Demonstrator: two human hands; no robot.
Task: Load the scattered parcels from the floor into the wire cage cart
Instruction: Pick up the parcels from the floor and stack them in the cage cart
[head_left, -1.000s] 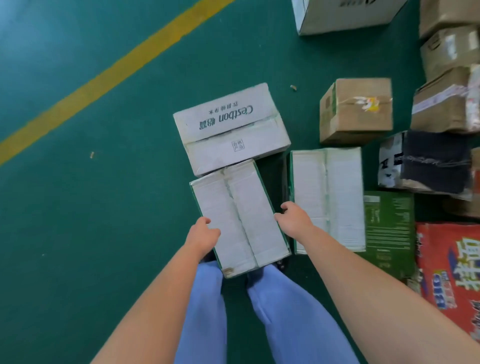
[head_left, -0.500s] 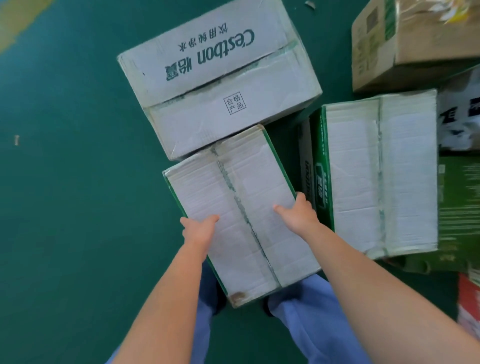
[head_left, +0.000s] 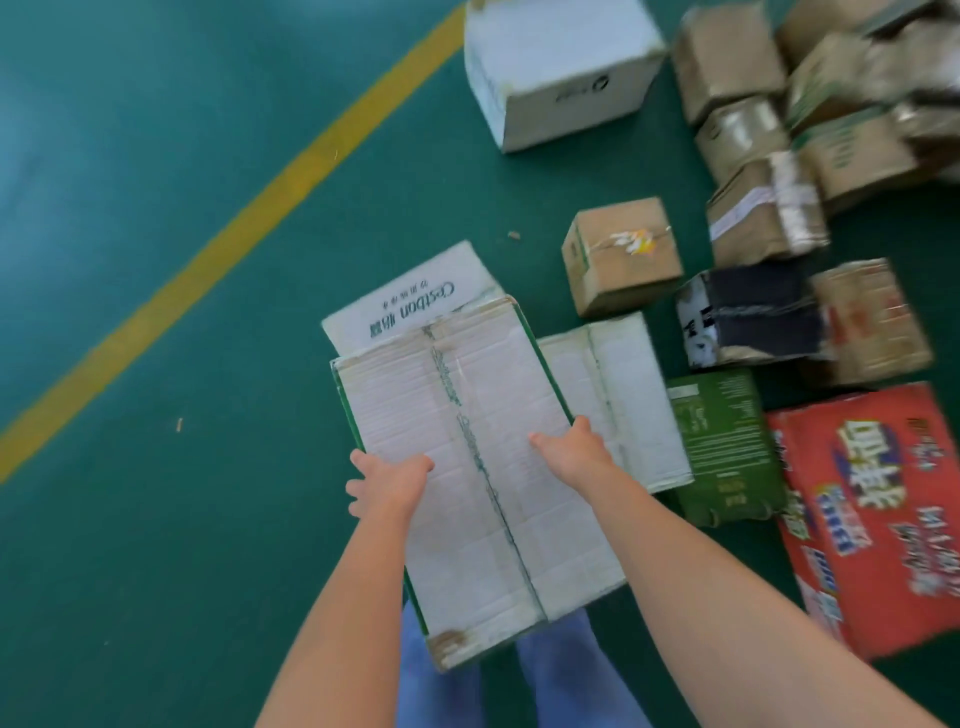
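I see the left hand (head_left: 387, 480) and right hand (head_left: 574, 452) clamped on opposite long edges of the white carton (head_left: 467, 467), thumbs over its top, carton in front of the legs (overlapping the Cestbon box (head_left: 415, 301)). Parcels crowd the right; open green floor (head_left: 156, 519) lies left, toward the yellow line (head_left: 249, 223).

Green floor (head_left: 156, 519), yellow line (head_left: 270, 208), seemingly painted

Soft, even light fell from above, with pale glare on the green floor (head_left: 156, 130) at upper left. Shadows were faint. The brown boxes (head_left: 831, 93) at upper right were smeared by motion blur, and the wide lens bent the yellow line (head_left: 249, 208).
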